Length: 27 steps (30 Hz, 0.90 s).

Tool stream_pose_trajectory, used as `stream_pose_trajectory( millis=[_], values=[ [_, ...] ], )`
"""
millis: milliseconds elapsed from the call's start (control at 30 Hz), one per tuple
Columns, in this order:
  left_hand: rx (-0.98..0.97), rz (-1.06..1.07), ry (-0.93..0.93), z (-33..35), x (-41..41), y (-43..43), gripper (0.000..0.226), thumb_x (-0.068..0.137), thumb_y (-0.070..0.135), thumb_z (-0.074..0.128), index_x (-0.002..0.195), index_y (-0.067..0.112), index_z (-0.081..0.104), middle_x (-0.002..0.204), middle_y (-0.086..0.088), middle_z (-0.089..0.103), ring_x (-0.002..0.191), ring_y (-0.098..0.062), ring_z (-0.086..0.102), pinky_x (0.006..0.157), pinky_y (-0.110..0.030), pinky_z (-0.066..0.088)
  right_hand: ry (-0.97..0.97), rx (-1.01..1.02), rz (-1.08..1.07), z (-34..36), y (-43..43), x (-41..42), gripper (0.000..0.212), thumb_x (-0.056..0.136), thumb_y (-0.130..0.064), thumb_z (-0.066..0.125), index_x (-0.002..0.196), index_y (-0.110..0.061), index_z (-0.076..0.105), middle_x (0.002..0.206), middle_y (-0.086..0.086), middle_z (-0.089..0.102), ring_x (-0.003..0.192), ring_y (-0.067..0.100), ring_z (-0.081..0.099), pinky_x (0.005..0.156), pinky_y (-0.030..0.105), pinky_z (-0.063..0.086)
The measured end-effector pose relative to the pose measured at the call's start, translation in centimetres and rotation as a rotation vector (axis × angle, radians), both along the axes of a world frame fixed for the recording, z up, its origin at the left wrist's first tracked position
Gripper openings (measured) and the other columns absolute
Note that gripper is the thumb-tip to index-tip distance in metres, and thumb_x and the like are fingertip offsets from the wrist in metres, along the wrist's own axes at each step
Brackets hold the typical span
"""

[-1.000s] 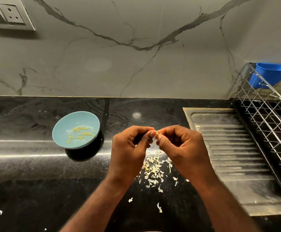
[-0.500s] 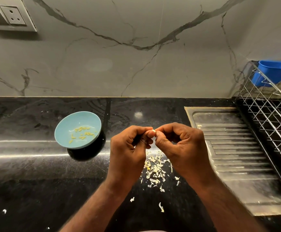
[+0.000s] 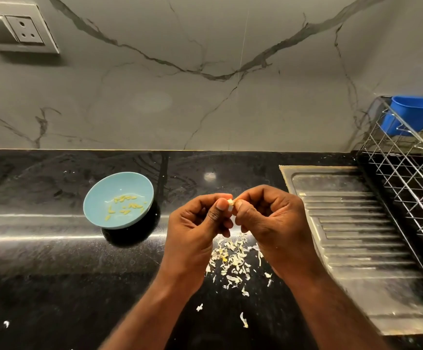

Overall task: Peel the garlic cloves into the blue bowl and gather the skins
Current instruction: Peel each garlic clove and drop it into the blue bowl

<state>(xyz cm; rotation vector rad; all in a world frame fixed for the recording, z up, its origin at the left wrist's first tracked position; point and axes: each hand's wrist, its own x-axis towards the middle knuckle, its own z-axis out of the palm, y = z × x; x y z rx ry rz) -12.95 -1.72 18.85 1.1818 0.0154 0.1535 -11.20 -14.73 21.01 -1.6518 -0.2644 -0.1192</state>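
Note:
A small pale garlic clove point(image 3: 230, 202) is pinched between the fingertips of both hands above the black counter. My left hand point(image 3: 198, 231) grips it from the left with thumb and curled fingers. My right hand point(image 3: 268, 223) pinches it from the right. Directly below the hands lies a loose pile of white garlic skins point(image 3: 233, 261). The blue bowl point(image 3: 99, 200) stands to the left of my left hand, apart from it, with several peeled yellowish cloves point(image 3: 127, 205) inside.
A steel sink drainboard point(image 3: 356, 238) lies right of my hands. A wire dish rack point(image 3: 412, 178) with a blue plastic tub point(image 3: 414, 114) stands at the far right. Stray skins point(image 3: 243, 320) dot the front counter. A wall socket point(image 3: 23, 30) sits upper left.
Both hands stay together over the skin pile, working the clove between the fingertips. The clove now shows a little more between the thumbs. The bowl has not moved.

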Motion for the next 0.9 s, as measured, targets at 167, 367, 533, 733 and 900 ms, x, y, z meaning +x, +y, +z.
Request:
stream_pose_trajectory(
  millis=[167,367,533,733,900],
  values=[
    [0.188,0.193,-0.086,-0.1,0.2,-0.5,0.022,0.083,0.008,0.068,0.103,0.016,0.065,0.08,0.001,0.072,0.07,-0.011,0.068,0.063,-0.019,0.053,0.027,-0.032,-0.034,-0.2,0.0,0.0,0.027,0.074,-0.044,0.073,0.077,-0.017,0.068,0.066,0.002,0.069,0.055,0.014,0.062,0.052,0.025,0.053],
    [0.282,0.105,-0.076,-0.3,-0.1,-0.3,0.017,0.087,0.017,0.065,0.101,0.011,0.073,0.09,-0.005,0.075,0.083,-0.021,0.072,0.073,-0.025,0.056,0.07,0.037,-0.029,-0.2,0.1,0.1,0.026,0.079,-0.036,0.078,0.079,-0.012,0.069,0.064,0.002,0.069,0.056,0.012,0.065,0.053,0.023,0.052],
    [-0.015,0.035,0.061,0.0,0.4,-0.3,0.013,0.082,0.017,0.066,0.088,0.011,0.076,0.083,-0.012,0.073,0.076,-0.023,0.069,0.072,-0.029,0.056,0.12,0.115,0.029,-0.7,0.1,0.3,0.023,0.077,-0.034,0.07,0.079,-0.011,0.069,0.066,0.006,0.068,0.059,0.016,0.064,0.055,0.025,0.053],
    [-0.277,-0.065,0.18,0.5,0.6,0.2,0.016,0.079,0.012,0.062,0.089,0.007,0.074,0.087,-0.014,0.073,0.078,-0.019,0.071,0.069,-0.022,0.058,0.165,0.142,-0.035,-1.1,-0.7,0.7,0.02,0.085,-0.02,0.053,0.075,-0.01,0.068,0.07,0.008,0.07,0.061,0.02,0.064,0.053,0.027,0.053],
    [-0.224,-0.067,0.192,0.3,0.7,0.5,0.024,0.081,0.013,0.062,0.101,0.006,0.072,0.087,-0.012,0.073,0.079,-0.018,0.069,0.07,-0.023,0.057,0.06,-0.15,-0.125,-1.2,-1.8,0.7,0.018,0.092,-0.023,0.067,0.079,-0.014,0.074,0.071,0.0,0.073,0.064,0.014,0.07,0.058,0.028,0.057]
  ],
)
